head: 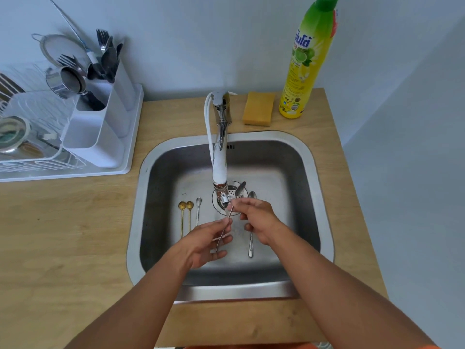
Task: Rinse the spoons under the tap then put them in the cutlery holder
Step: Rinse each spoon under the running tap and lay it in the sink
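Note:
A steel spoon (240,189) is held under the tap (219,157), bowl pointing away, with water running over its stem. My left hand (208,241) grips its handle end and my right hand (259,217) pinches it nearer the bowl. On the sink floor lie two gold spoons (185,215), a small silver spoon (198,205) and a larger steel spoon (251,238) partly under my right hand. The white cutlery holder (100,117) stands at the left on the drying rack, with forks and spoons in its far compartment.
The steel sink (309,172) is set in a wooden counter. A yellow sponge (258,108) and a green-yellow dish soap bottle (303,66) stand behind it. The white dish rack (32,147) holds a strainer, a metal cup and dishes at far left.

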